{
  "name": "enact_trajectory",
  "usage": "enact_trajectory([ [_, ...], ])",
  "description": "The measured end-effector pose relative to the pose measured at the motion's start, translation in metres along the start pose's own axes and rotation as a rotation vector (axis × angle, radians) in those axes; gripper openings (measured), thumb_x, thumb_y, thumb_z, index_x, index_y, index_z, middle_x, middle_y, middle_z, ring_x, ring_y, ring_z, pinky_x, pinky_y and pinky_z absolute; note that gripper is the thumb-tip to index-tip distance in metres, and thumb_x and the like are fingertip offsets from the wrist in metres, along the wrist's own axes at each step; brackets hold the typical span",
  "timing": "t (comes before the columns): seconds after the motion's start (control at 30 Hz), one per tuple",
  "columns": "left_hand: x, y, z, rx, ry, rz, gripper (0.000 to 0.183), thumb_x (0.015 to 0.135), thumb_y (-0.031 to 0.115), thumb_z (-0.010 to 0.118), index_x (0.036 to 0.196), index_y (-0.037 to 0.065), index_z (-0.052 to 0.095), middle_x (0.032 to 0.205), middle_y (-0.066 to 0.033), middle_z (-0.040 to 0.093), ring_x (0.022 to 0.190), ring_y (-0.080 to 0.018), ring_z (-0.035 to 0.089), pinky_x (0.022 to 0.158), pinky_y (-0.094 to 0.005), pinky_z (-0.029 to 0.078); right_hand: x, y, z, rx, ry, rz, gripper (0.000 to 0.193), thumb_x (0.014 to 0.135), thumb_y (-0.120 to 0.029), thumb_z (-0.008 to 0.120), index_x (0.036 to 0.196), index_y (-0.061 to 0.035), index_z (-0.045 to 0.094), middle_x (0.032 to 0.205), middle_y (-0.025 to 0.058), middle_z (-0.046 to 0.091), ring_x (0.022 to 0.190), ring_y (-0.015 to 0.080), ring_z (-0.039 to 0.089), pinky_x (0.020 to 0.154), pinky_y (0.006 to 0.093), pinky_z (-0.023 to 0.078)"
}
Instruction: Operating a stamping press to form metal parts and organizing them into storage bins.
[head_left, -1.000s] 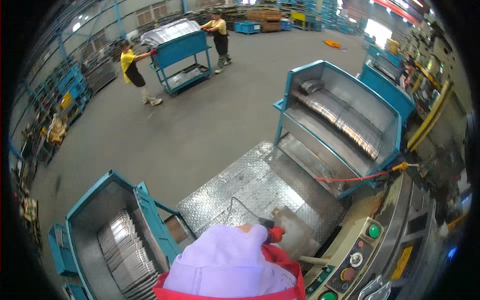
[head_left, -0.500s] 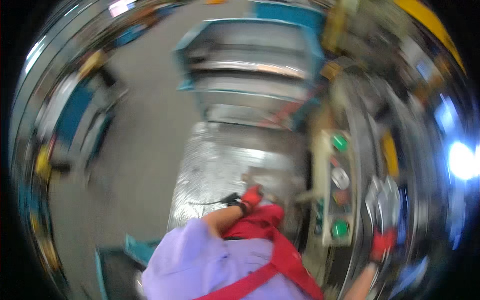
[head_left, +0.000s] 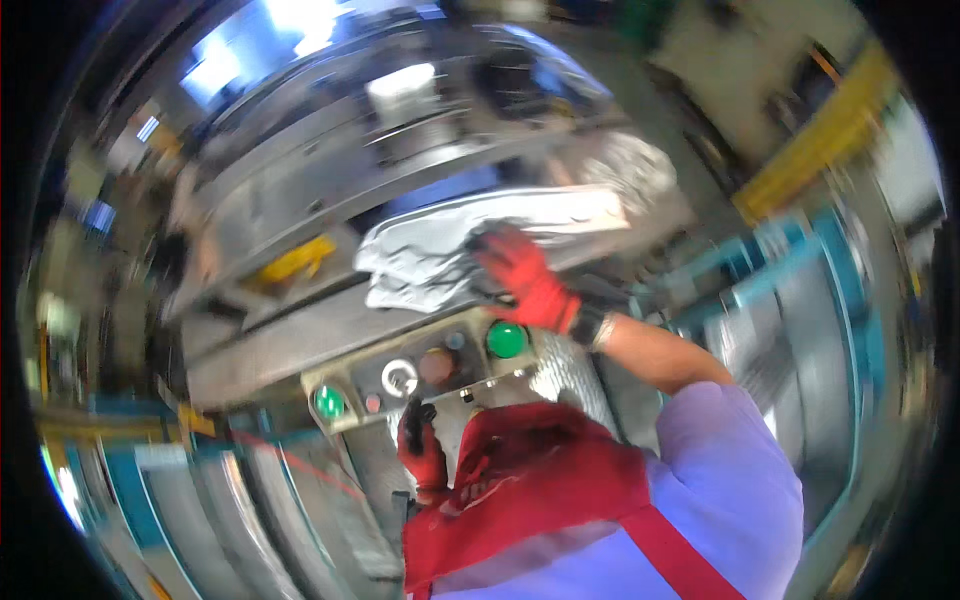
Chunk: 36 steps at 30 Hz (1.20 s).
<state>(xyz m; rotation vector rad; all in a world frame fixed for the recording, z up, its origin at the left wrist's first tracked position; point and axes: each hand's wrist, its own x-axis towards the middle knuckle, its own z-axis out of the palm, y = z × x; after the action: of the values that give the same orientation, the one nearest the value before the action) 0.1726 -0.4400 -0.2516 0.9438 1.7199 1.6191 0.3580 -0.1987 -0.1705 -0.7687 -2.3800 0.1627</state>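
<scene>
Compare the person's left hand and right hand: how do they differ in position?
The right hand extends over the silvery shaped metal parts; the left hand is apart from them, beside the push-button control box. The right hand is farther from the red apron than the left hand. Blur hides whether the right hand grips. Both wear red-and-black gloves.

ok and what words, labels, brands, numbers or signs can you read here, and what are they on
No text is readable.
Control panel: any labels too small and blurred.
Red apron: pale marks, too blurred to read.
Metal parts: none I can make out.
</scene>
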Motion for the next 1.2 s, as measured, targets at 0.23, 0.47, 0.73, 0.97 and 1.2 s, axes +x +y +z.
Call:
enact_trajectory([
  [0.23, 0.057, 0.012, -0.02, 0.031, -0.699, -0.1, 0.031, 0.08, 0.002, 0.046, 0.11, -0.002, 0.049, 0.103, -0.0113, 0.056, 0.09, -0.0178, 0.054, 0.081, -0.0283, 0.042, -0.138, -0.079, -0.005, -0.038, 0.052, 0.427, 0.051, 0.066, -0.029, 0.061, 0.111, -0.0085, 0.048, 0.111, 0.0145, 0.047, 0.106, 0.034, 0.042, 0.091, 0.0444, 0.033],
  [0.47, 0.068, 0.017, 0.014, 0.169, -1.035, -0.155, 0.032, 0.081, 0.006, 0.048, 0.111, -0.004, 0.048, 0.102, -0.0126, 0.056, 0.089, -0.0211, 0.055, 0.08, -0.0301, 0.043, -0.278, -0.173, -0.001, 0.18, -0.157, 1.48, 0.041, 0.074, -0.039, 0.051, 0.101, -0.0081, 0.055, 0.096, 0.0141, 0.057, 0.091, 0.0325, 0.052, 0.08, 0.0402, 0.041],
  [0.73, 0.008, 0.058, 0.088, 0.348, -1.545, 0.478, 0.03, 0.084, 0.012, 0.051, 0.11, -0.002, 0.048, 0.105, -0.0093, 0.055, 0.094, -0.0174, 0.051, 0.084, -0.0283, 0.038, -0.414, -0.349, 0.017, 0.347, 0.074, 2.119, 0.051, 0.072, -0.038, 0.054, 0.105, 0.0003, 0.054, 0.099, 0.0186, 0.058, 0.094, 0.0286, 0.055, 0.083, 0.0341, 0.042],
  [0.97, -0.049, 0.031, 0.101, 0.19, -1.701, -0.126, 0.028, 0.08, 0.003, 0.053, 0.108, 0.0, 0.051, 0.1, -0.0072, 0.057, 0.09, -0.0127, 0.053, 0.081, -0.0248, 0.041, -0.453, -0.511, 0.101, 0.412, 0.257, 2.587, 0.035, 0.072, -0.034, 0.054, 0.087, -0.003, 0.06, 0.083, 0.0169, 0.061, 0.083, 0.0293, 0.058, 0.071, 0.0374, 0.043],
  [1.2, -0.078, 0.028, 0.093, 0.362, -1.894, -0.328, 0.028, 0.079, 0.004, 0.054, 0.107, 0.002, 0.053, 0.097, -0.0052, 0.058, 0.076, -0.0095, 0.052, 0.067, -0.0219, 0.043, -0.395, -0.534, 0.136, 0.746, 0.573, 2.417, 0.042, 0.075, -0.04, 0.049, 0.095, -0.0036, 0.059, 0.094, 0.0175, 0.059, 0.091, 0.0291, 0.056, 0.08, 0.0355, 0.042],
])
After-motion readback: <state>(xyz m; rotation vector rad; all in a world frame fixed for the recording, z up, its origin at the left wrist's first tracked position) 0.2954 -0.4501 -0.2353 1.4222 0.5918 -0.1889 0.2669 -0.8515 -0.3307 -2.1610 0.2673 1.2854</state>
